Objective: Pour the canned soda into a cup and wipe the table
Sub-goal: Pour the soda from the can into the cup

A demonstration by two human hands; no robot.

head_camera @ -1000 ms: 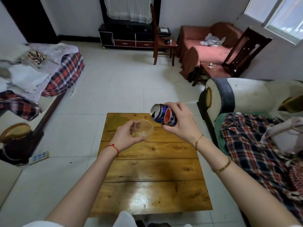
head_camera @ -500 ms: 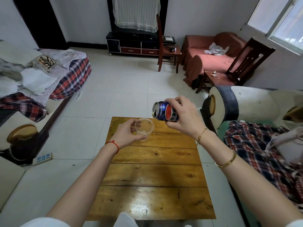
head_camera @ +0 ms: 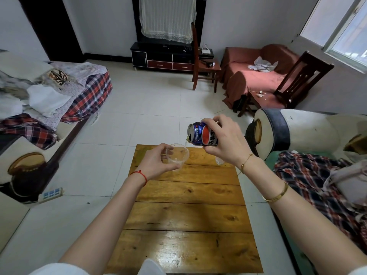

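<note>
A blue, red and white soda can (head_camera: 200, 134) lies tipped on its side in my right hand (head_camera: 224, 142), its open top facing left. A thin pale stream falls from its mouth onto the rim of a clear plastic cup (head_camera: 178, 156). My left hand (head_camera: 156, 162) grips that cup from the left and holds it above the far end of the wooden table (head_camera: 186, 213). The cup looks almost empty. Under my right wrist a second small clear cup (head_camera: 219, 160) stands on the table, partly hidden.
A sofa with a plaid cloth (head_camera: 317, 175) runs along the table's right side. A bed with piled clothes (head_camera: 49, 100) stands at the left. A power strip (head_camera: 50, 194) lies on the tiled floor. Two wooden chairs and a TV cabinet (head_camera: 170, 58) stand far back.
The can has tipped further and soda has started to run from it into the cup. Both hands sit slightly higher and further forward over the table's far end.
</note>
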